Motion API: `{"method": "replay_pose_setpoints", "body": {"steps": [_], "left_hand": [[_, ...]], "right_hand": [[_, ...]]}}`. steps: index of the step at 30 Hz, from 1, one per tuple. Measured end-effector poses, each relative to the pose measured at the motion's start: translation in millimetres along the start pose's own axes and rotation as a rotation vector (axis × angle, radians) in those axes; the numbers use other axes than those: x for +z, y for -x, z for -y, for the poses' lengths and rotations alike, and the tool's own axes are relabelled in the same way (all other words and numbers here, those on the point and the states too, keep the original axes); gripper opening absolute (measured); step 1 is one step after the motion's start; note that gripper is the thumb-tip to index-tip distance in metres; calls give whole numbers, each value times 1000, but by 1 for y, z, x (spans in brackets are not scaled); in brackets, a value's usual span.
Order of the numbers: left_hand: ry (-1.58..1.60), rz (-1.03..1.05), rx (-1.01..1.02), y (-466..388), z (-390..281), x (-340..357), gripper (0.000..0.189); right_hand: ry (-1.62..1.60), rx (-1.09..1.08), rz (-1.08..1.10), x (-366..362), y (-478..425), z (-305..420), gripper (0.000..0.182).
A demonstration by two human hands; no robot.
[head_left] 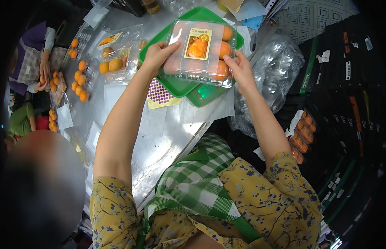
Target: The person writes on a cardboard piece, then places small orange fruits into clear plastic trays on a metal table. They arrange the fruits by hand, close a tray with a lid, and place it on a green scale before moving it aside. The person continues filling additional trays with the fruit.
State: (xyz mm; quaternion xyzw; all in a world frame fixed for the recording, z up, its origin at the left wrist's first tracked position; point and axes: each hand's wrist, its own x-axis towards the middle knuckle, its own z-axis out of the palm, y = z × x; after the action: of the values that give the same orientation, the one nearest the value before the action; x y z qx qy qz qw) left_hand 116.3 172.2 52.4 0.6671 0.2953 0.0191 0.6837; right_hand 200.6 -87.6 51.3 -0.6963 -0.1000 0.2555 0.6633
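Observation:
Between my hands is a clear plastic clamshell box (pixel 180 67) with orange citrus fruits (pixel 224 49) inside. Its lid looks closed and carries a printed label (pixel 198 45) with a picture of a fruit. A pale sheet inside veils most of the fruits. My left hand (pixel 158 56) grips the left side, thumb on the lid. At the right edge my right hand (pixel 241 70) holds it, thumb on the lid. Beneath the box lies a green plastic tray (pixel 172 88). Below that sits a green scale (pixel 208 95) with a lit display.
A sheet of purple round stickers (pixel 163 95) lies on the metal table (pixel 155 130). More clamshell boxes (pixel 130 70) and loose fruits (pixel 80 80) are to the left. Crumpled plastic wrap (pixel 270 77) and black crates (pixel 342 81) stand right. A co-worker's hand (pixel 44 70) handles fruit at far left.

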Motion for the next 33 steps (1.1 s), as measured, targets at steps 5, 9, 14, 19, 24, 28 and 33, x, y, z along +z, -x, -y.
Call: {"method": "replay_pose_setpoints", "body": {"steps": [5, 9, 14, 19, 24, 28, 33], "left_hand": [[-387, -162, 186, -16, 11, -12, 69], [-367, -219, 197, -4, -4, -10, 70], [-303, -229, 170, 6, -2, -13, 73], [-286, -209, 151, 2, -6, -10, 75], [-327, -162, 100, -9, -12, 1, 84], [-307, -137, 85, -21, -7, 6, 88], [-253, -136, 22, -17, -6, 5, 85]], "right_hand": [[116, 11, -128, -10, 4, 12, 60], [70, 78, -137, -29, 9, 6, 46], [65, 103, -110, -35, 14, 4, 38], [38, 109, -70, -29, 13, 5, 40], [-38, 152, -22, -21, 10, 3, 41], [-100, 165, 12, -14, 11, 9, 35], [-102, 125, 71, -6, 17, 22, 25]]}}
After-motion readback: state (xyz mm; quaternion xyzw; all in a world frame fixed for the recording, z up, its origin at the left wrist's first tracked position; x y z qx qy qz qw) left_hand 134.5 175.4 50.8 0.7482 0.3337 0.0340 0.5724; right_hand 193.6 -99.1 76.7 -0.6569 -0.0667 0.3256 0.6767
